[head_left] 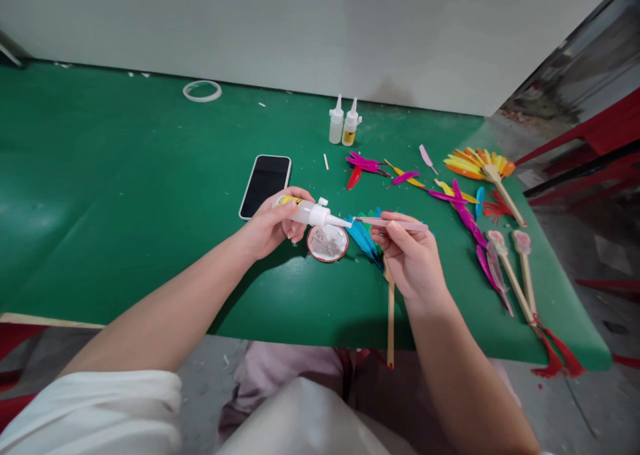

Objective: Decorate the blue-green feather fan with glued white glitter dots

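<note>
My left hand (280, 221) is closed around a glue bottle (306, 212) with a yellow label, its white nozzle pointing right. My right hand (407, 251) pinches a slim pale pink piece (400, 224); whether it is a feather or a stick I cannot tell. Its dark left end is close to the nozzle tip, and contact is unclear. Beneath them lies a round, red-rimmed white dish (327, 257) with greyish residue. A feather fan with blue and green feathers (364, 240) lies under my right hand, partly hidden, its wooden handle (391, 321) reaching past the table edge.
Two glue bottles (336, 127) stand near the wall. A phone (265, 185) lies behind my left hand. Loose magenta feathers (367, 163) are scattered rightward, near a yellow-orange feather fan (467, 164) and two wooden handles (525, 268) with red tassels. A tape ring (202, 91) lies far left.
</note>
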`<action>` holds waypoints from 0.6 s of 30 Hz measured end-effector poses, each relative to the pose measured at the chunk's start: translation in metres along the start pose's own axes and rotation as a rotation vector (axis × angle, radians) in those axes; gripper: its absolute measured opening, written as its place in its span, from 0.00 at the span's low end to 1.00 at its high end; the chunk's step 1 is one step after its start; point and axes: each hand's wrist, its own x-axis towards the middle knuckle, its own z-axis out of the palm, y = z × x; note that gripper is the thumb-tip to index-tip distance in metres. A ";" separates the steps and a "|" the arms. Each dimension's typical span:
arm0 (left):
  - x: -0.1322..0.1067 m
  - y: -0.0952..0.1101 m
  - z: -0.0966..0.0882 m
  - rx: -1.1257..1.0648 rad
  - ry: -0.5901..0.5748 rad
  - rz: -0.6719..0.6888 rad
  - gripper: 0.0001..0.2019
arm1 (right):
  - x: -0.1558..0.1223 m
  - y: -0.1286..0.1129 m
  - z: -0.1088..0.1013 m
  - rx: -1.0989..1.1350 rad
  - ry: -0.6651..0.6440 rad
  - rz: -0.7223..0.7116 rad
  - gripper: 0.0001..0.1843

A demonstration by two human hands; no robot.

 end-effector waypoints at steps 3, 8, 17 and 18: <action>0.000 -0.002 -0.001 0.010 -0.001 -0.002 0.18 | 0.000 -0.002 0.000 0.008 0.002 0.002 0.11; 0.000 -0.002 -0.002 0.025 0.023 0.016 0.17 | -0.001 -0.006 -0.001 0.020 -0.020 0.013 0.10; 0.000 0.006 0.003 -0.046 0.036 0.008 0.17 | -0.001 -0.008 -0.002 -0.048 -0.038 0.013 0.08; -0.001 0.007 0.003 -0.062 0.024 0.000 0.17 | 0.000 -0.008 -0.002 -0.050 -0.034 0.013 0.07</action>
